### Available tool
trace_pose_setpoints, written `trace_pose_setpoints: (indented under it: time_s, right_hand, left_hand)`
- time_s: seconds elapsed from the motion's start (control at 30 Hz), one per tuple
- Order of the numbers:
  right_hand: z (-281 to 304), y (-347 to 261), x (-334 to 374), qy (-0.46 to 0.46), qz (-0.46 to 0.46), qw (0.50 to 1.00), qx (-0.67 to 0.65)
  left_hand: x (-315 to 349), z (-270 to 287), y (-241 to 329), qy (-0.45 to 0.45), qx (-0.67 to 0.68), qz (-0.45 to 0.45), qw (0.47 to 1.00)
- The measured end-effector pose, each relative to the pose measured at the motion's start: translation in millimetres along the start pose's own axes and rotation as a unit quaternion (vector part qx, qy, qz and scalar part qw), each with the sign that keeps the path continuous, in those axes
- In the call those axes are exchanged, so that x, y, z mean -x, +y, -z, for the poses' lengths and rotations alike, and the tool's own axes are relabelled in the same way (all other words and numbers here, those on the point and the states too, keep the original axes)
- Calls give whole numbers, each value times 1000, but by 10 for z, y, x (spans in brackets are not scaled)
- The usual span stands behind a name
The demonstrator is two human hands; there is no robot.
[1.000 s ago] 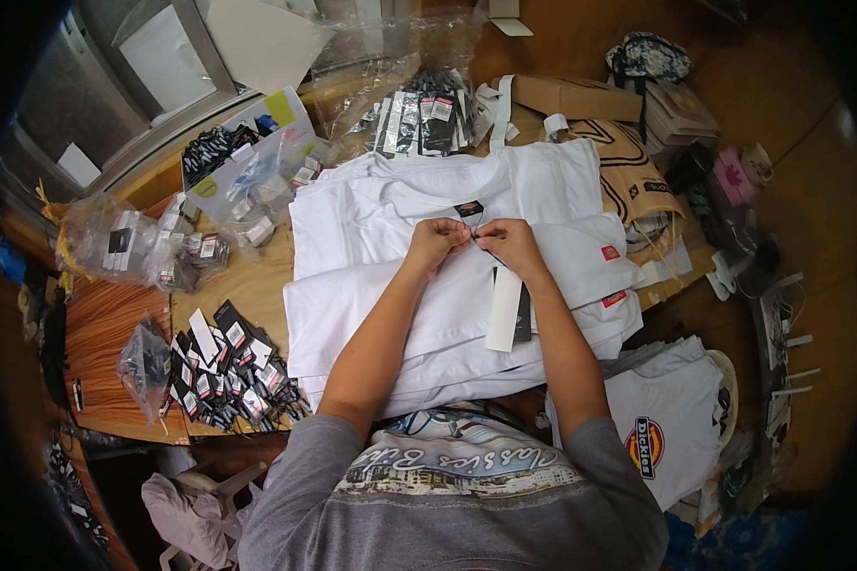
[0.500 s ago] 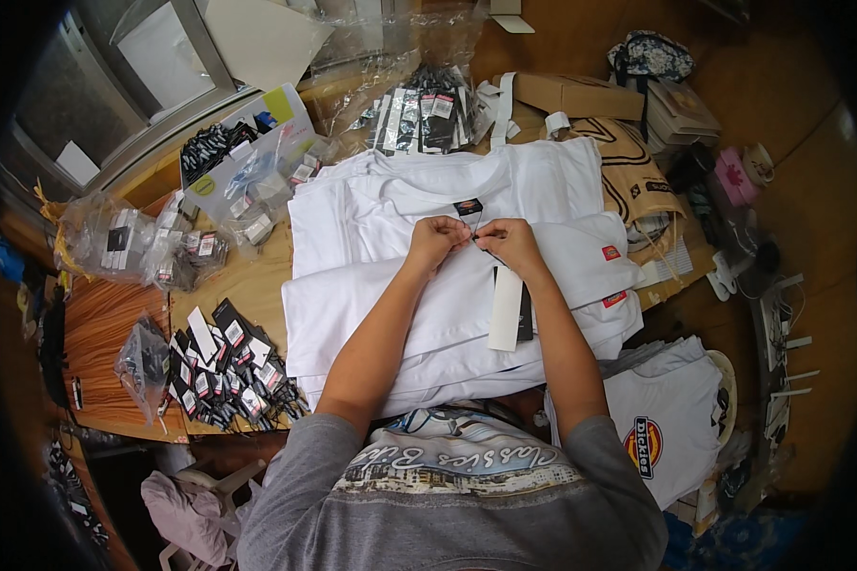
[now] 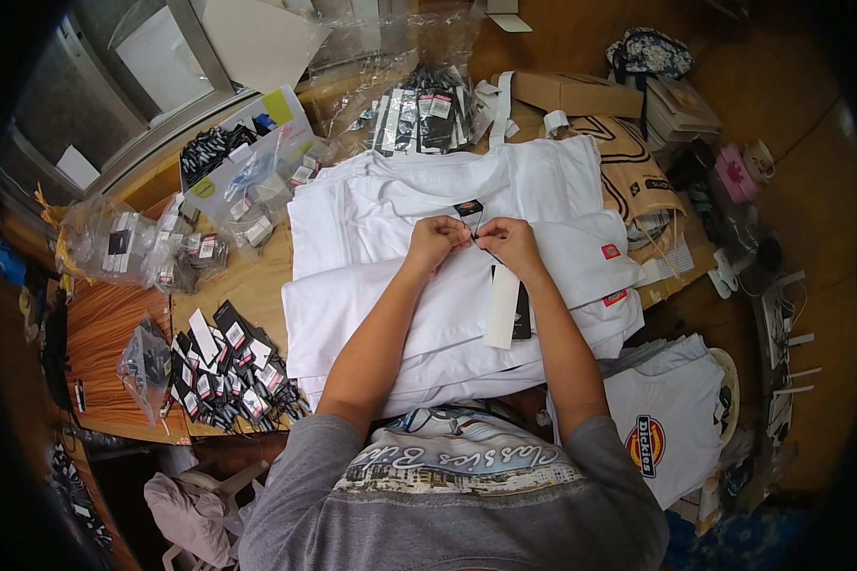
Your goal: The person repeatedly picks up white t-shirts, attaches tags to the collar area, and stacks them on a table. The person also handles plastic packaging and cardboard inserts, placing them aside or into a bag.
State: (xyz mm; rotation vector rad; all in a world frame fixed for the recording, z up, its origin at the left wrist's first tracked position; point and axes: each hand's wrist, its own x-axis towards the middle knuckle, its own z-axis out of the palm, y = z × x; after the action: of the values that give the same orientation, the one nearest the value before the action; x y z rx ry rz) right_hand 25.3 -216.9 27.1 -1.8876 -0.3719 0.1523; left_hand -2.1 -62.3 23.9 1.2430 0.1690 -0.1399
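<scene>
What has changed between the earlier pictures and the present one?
The white hang tag swung very slightly left since the previous picture. Nothing was visibly taken or released; left hand and right hand stay pinched at the dark cord above the white shirts.

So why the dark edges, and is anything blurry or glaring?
Head view: a wide fisheye lens, hence the dark rim; pale glare on the clear plastic bag at the top; soft fold shadows on the white T-shirts; no obvious blur on the left hand or right hand, though the tag string is too fine to trace.
</scene>
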Motion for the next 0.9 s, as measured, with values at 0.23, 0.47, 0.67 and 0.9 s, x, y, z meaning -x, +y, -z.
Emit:
trace_pose_setpoints:
  time_s: [0.23,0.47,0.67,0.9]
  right_hand:
    - [12,-82,25,-13,-3,1000,7]
    - [-16,13,39,-19,11,1000,17]
    - [-17,-62,52,-51,9,997,55]
    - [-73,4,9,-48,28,997,58]
  left_hand:
    - [-1,-31,-38,1,-29,-40,999]
    - [-91,83,21,-82,-102,66,989]
    - [-311,267,37,-189,-51,188,962]
    - [-513,297,87,-269,-122,254,921]
